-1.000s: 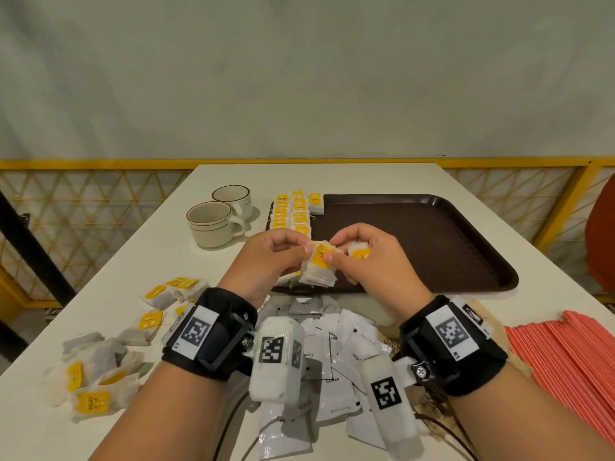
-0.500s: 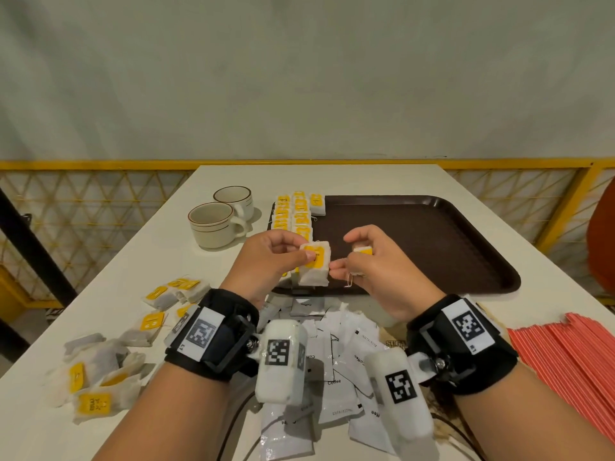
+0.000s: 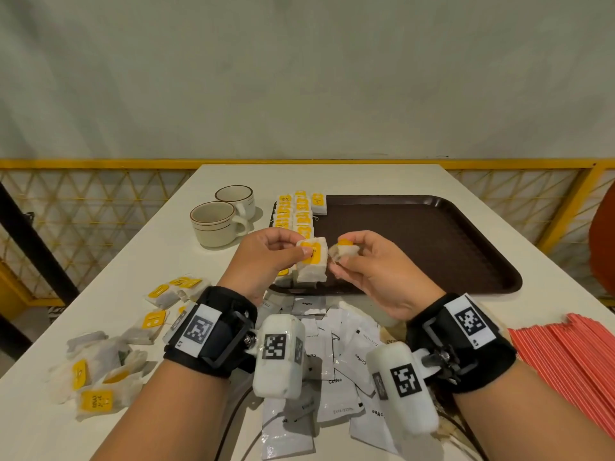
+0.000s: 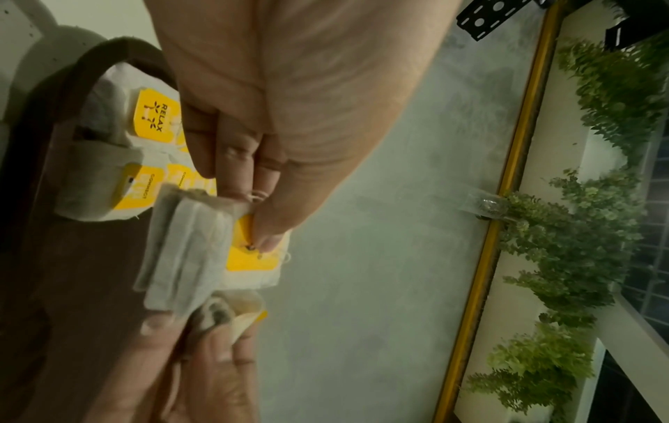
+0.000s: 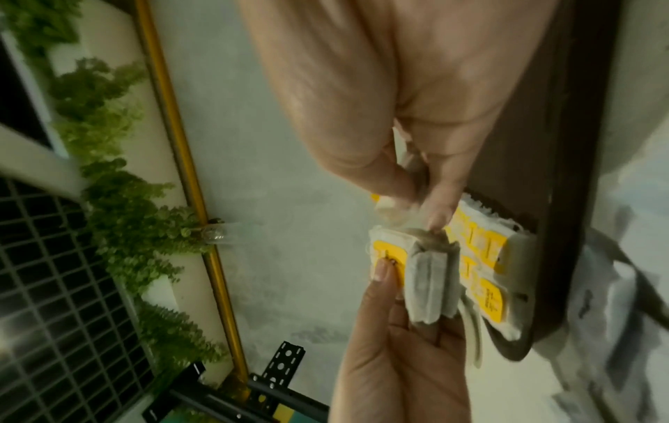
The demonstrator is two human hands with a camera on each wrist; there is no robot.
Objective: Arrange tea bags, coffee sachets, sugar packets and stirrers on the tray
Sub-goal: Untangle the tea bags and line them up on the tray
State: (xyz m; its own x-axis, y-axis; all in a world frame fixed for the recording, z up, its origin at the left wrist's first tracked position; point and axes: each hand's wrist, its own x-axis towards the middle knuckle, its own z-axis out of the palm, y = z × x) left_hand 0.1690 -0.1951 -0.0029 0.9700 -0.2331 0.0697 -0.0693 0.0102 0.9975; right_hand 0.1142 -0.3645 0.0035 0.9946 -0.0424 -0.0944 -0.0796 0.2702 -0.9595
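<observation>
Head view: two white paper tea bags with yellow tags are held up above the near-left corner of a dark brown plastic tray [image 3: 432, 247] on the white table [image 3: 206, 181]. The upright tea bag [image 3: 311, 266] is pinched by the left hand [image 3: 266, 257]; a crumpled tea bag [image 3: 344, 251] is pinched by the right hand [image 3: 372, 271]. Rows of laid tea bags [image 3: 298, 211] lie just beyond, along the tray's left edge, so the left hand is judged nearer that column.
</observation>
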